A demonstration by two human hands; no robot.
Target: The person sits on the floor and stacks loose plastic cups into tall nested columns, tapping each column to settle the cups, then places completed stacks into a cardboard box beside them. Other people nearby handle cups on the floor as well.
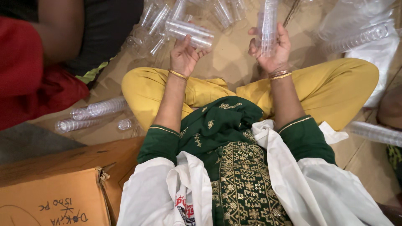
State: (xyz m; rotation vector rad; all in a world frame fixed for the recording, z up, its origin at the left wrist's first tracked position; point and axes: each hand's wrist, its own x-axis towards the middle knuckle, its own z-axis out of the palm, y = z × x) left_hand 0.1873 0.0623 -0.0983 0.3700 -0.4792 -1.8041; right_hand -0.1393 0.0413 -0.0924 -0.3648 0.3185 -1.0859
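**Two stacks of clear cups, one flat, one upright**

The left hand [184, 52] has its grip closed under a short cup stack [189, 34] whose long axis lies near level, pointing right. The right hand [271, 49] grips a tall cup stack [268, 23] standing upright. Loose cup stacks [90, 114] lie on the floor [228, 58].

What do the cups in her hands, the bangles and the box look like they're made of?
The cup stacks in the left hand and right hand look like thin clear plastic: the short stack and the upright stack are see-through and glossy. The bangles seem to be shiny gold-coloured metal, though that could be plating. The box looks like matte brown cardboard with a frayed edge.
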